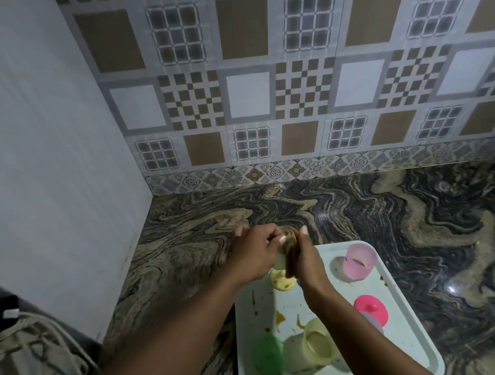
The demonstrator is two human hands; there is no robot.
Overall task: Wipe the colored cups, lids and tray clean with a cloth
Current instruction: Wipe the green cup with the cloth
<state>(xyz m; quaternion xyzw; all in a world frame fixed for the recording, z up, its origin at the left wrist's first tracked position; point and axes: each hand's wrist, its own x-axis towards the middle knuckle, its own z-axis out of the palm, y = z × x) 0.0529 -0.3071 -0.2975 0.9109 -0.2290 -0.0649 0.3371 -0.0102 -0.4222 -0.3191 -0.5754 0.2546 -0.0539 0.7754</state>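
A pale cup (280, 261) is held near the far left corner of the stained white tray (414, 325), gripped in the curled fingers of the left hand (255, 256). A brown cloth (290, 258) is pinched against it by the right hand (308, 260), both forearms angled inward.

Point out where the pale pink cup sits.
In the head view, the pale pink cup stands in the far right corner of the white tray, beyond the bright pink lid and right of the right hand.
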